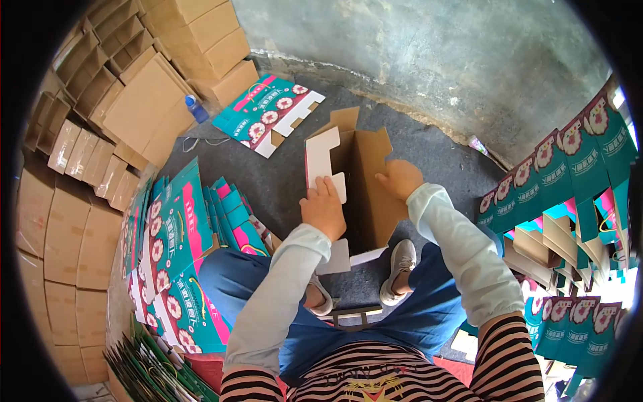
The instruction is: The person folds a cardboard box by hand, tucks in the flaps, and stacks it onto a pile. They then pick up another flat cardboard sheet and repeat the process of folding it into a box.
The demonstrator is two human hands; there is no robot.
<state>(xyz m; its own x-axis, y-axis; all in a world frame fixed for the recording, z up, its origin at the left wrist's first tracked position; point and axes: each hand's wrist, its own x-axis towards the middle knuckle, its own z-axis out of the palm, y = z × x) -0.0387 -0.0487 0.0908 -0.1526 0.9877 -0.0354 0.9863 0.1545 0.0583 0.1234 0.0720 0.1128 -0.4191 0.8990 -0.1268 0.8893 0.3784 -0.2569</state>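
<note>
Between my legs a cardboard gift box (372,171) stands on the floor, its top open and its plain brown inside facing me. White flaps stick out along its left edge, and brown flaps rise at the far end and on the right. My left hand (323,211) is closed on the left edge, its fingers lying over a white flap (320,161). On the opposite side my right hand (403,179) grips the upper edge of the right wall, with the thumb toward the inside. The fingers behind that wall are partly hidden.
A flat printed carton (268,110) lies ahead by a blue bottle (196,109). Folded teal cartons (177,261) are piled at left, and brown boxes (63,234) are stacked behind them. More teal boxes (556,167) stand at right. A concrete wall (429,60) rises ahead.
</note>
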